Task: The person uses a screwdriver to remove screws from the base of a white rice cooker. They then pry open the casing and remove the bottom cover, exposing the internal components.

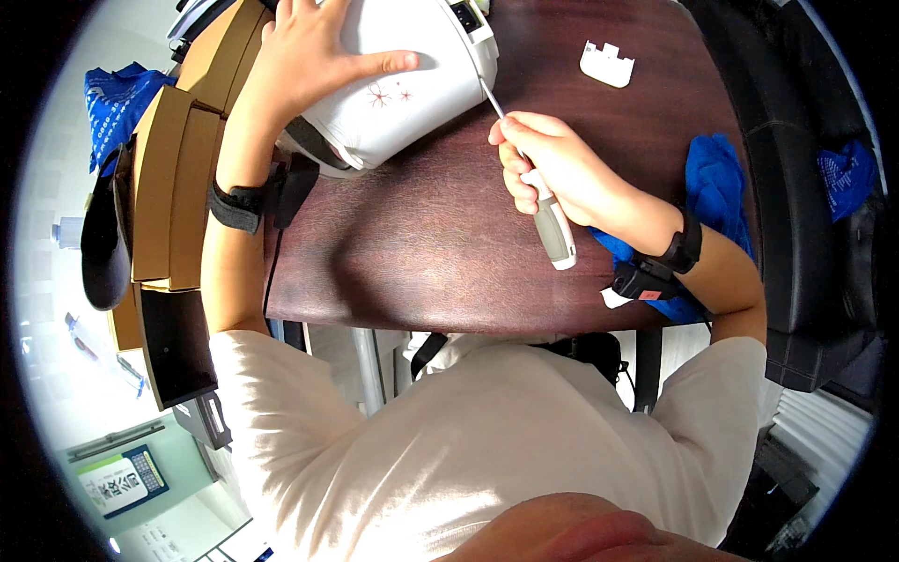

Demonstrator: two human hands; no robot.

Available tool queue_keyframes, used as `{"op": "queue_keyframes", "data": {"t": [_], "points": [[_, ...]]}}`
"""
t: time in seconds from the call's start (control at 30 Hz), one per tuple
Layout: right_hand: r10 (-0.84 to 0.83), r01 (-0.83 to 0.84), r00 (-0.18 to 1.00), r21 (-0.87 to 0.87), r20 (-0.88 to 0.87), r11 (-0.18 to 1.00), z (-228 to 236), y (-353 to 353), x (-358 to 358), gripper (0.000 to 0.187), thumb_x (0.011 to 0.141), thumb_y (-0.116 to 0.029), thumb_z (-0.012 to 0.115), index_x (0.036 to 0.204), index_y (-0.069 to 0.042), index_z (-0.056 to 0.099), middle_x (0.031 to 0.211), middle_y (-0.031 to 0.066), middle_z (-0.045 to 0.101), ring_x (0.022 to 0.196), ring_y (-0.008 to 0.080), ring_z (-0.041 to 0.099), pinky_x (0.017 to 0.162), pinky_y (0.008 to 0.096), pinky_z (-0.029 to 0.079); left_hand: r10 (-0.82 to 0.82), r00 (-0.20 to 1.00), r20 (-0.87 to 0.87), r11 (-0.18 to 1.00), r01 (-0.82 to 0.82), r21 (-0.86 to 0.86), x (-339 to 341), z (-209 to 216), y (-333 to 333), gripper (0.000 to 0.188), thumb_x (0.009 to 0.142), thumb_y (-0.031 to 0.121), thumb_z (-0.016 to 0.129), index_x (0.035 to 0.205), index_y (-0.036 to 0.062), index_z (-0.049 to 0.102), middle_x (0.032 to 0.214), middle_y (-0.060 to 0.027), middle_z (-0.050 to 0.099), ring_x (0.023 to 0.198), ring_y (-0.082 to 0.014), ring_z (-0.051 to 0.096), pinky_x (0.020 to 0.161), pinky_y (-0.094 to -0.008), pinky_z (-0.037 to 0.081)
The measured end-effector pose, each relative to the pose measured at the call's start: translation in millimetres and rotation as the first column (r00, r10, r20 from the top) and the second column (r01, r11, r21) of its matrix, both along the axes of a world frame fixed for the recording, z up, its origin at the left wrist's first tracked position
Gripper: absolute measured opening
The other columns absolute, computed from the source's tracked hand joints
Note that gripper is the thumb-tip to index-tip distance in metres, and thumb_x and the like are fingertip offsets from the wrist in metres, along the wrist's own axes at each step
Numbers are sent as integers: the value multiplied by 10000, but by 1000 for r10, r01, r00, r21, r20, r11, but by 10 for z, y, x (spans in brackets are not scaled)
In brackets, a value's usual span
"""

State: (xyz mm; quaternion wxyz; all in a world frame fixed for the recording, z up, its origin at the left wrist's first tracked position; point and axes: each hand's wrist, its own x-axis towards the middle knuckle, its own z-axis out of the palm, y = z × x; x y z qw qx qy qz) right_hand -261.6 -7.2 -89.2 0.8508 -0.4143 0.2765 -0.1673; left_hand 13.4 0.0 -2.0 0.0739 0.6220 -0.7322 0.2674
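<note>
On the dark wood-grain table lies a rounded white appliance (pixel 426 114), probably a rice cooker on its side, with small red flower prints and a power inlet at its far right end. My left hand (pixel 304 61) rests on it, open, thumb stretched over the white shell; its fingertips run to the top edge of the picture. A screwdriver (pixel 554 231) with a grey and white handle is gripped in my right hand (pixel 552 159). Its shaft slants up to the left, and the tip meets the appliance's right-hand seam. Farther right lies a small white plastic cover (pixel 607 66) with notched edges.
Beside my right forearm a blue cloth (pixel 716 183) is bunched on the table (pixel 440 253). Cardboard boxes (pixel 164 187) stand along the left side, with a black cap-like item (pixel 105 234) hanging there. A black padded seat (pixel 796 225) runs along the right.
</note>
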Motion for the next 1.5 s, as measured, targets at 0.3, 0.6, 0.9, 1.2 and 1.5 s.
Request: {"op": "queue_keyframes", "data": {"t": [0.3,0.6,0.9,1.2,1.5], "points": [[-72,71,997,36,8,997,114,28,52,213,1050,-229,392,987,-43,475,652,-12,414,475,87,414,422,252,383,-136,990,-23,991,136,-2,-210,97,98,1064,680,708,690,1347,-87,454,1165,-298,582,1090,-415,587,961,-458,462],[-57,61,997,84,-52,995,222,-67,5,198,1038,-215,425,967,-47,501,613,-55,373,425,44,341,388,216,324,-5,993,-118,979,29,204,-346,269,137,1192,590,711,748,1356,-134,403,1195,-315,556,1134,-445,550,980,-457,455],[220,-216,971,57,-95,975,159,-533,-102,182,1021,-194,435,1005,-22,494,601,-60,355,429,56,328,375,246,327,-9,999,-35,989,13,144,-340,221,192,1182,613,717,735,1362,-129,390,1245,-316,521,1197,-433,505,1023,-474,408],[-20,16,999,85,50,996,1,-159,121,209,1046,-229,413,1011,-39,491,656,-27,392,477,75,387,436,251,370,-38,997,-64,990,47,134,-171,185,87,1175,629,731,719,1359,-129,392,1202,-299,534,1168,-434,510,1000,-476,410],[-221,205,969,145,106,968,-53,42,422,240,1057,-247,351,1006,-29,437,671,20,406,516,158,448,513,362,434,-11,999,-38,996,15,87,-307,165,125,1161,624,724,723,1361,-111,397,1140,-274,545,1082,-418,543,942,-478,435]]}}
